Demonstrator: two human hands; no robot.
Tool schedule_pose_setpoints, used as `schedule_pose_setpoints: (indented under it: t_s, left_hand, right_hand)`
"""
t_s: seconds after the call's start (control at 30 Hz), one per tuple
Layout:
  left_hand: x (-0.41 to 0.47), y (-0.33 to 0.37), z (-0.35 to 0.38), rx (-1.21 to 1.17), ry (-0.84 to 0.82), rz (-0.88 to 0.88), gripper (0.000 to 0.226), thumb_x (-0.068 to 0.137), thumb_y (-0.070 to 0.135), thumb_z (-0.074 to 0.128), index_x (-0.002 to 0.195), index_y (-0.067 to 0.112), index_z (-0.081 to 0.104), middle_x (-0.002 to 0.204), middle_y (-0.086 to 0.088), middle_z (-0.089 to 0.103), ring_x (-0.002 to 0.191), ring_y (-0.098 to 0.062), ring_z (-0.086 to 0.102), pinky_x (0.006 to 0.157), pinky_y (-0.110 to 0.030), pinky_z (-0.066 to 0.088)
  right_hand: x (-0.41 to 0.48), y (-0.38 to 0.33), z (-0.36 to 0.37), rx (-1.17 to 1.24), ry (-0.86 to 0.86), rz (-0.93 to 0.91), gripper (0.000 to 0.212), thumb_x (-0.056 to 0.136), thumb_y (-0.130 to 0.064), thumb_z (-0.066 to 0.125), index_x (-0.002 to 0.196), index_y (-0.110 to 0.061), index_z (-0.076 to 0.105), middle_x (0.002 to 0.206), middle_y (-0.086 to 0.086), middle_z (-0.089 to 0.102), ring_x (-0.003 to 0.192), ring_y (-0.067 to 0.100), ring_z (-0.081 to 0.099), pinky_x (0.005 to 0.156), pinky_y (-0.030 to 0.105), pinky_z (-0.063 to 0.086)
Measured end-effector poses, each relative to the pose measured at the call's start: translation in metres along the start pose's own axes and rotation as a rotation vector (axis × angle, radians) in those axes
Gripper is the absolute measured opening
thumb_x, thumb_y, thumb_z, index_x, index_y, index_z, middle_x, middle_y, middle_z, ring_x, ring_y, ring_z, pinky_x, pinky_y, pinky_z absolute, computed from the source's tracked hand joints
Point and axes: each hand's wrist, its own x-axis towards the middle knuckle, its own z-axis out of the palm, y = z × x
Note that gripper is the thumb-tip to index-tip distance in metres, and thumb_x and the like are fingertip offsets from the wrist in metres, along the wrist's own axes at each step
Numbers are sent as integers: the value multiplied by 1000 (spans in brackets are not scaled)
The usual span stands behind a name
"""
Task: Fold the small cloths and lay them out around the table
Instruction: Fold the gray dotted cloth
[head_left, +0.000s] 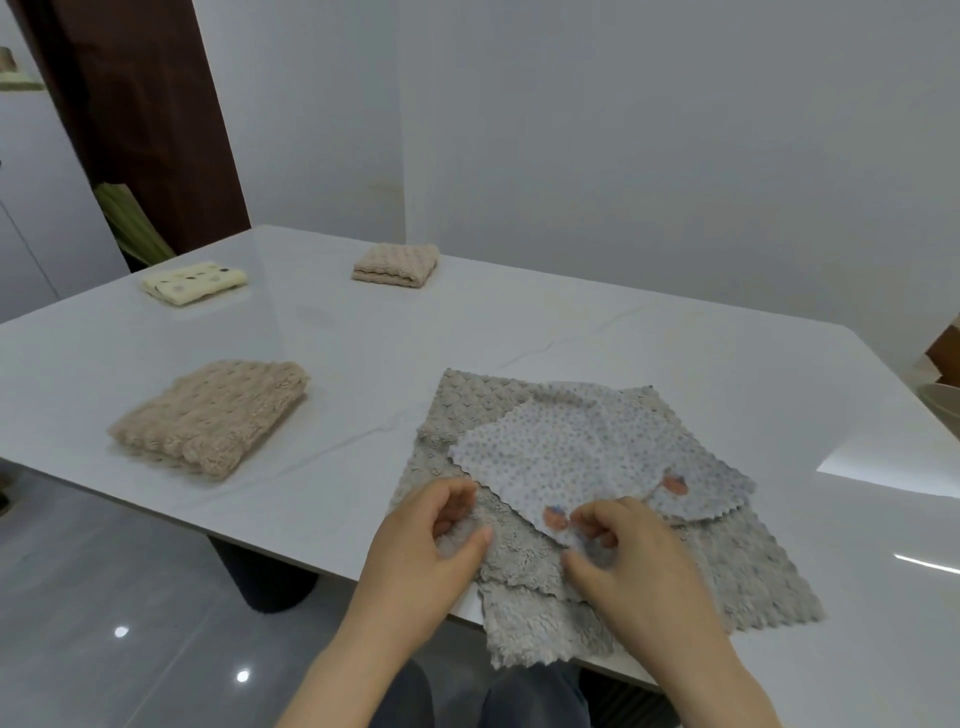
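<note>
Head view: three folded cloths already lie left of and beyond the grey cloth. It and the dotted cloth on top remain unfolded. The left hand pinches the grey cloth, and the right hand pinches the dotted one.

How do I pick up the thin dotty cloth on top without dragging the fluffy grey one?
Pinch the dotted cloth by its near corner, coming from your own side. That corner points at you and lies loose on top of the grey cloth, right where the right hand pinches it. Lifting straight up should peel it off.
</note>
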Motion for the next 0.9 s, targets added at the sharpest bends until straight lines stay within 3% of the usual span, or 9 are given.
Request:
schedule_pose_setpoints:
  t_s: [0.1,0.2,0.37,0.47,0.63,0.73,0.8,0.83,0.9]
  left_hand:
    - [4,-3,0,57,-5,20,36,81,23,72,112,35,59,105,21,61,98,14,54,83,-4,42]
    - [8,-1,0,121,1,71,36,80,24,72,112,34,58,105,22,55,96,13,50,79,-1,39]
    - [19,10,3,174,-62,179,41,80,23,71,117,34,57,112,23,46,88,2,55,76,-10,45]
    - [26,16,6,193,-116,224,42,82,22,70,120,34,56,116,25,45,80,2,59,71,-8,44]
    - [36,19,13,303,-197,274,36,85,25,66,119,34,58,108,27,46,73,0,59,74,-11,44]
    - [41,11,16,230,-57,146,22,88,21,61,109,27,60,105,15,50,75,0,59,71,-5,42]
    - [45,7,14,78,72,-52,16,90,20,58,105,16,57,97,0,56,69,-7,65,66,-13,48]
    - [48,6,12,-8,101,-144,18,90,20,57,106,12,54,94,-8,59,63,-12,67,64,-22,53]
    - [53,6,8,-137,106,-270,27,91,22,59,112,10,47,90,-14,63,55,-15,68,59,-24,54]
  right_hand:
    - [2,2,-1,13,21,-27,9,82,-24,64,82,-33,61,81,-16,54,80,3,51,69,17,38]
    - [4,5,-3,24,27,-40,16,86,-25,61,73,-34,60,74,-13,56,73,0,51,61,14,33]
    - [5,5,-11,48,53,-68,13,85,-25,63,73,-30,67,73,-13,63,74,0,57,66,19,43]
    - [5,4,-16,47,46,-72,13,86,-26,61,77,-30,68,75,-15,64,76,-3,57,69,16,45]
    - [4,5,-19,86,28,-77,13,85,-25,63,76,-32,70,74,-15,66,75,-2,59,67,17,48]
    - [2,7,-21,82,24,-91,14,84,-24,64,74,-32,70,73,-14,67,79,0,59,65,16,45]
    - [2,7,-22,94,31,-101,15,83,-23,64,72,-33,68,72,-14,66,83,0,57,63,14,44]
    - [1,7,-23,98,29,-105,16,83,-23,64,72,-33,68,71,-14,66,84,0,57,64,15,43]
    - [2,6,-24,99,19,-110,15,83,-23,64,73,-33,68,72,-13,66,83,1,58,66,15,44]
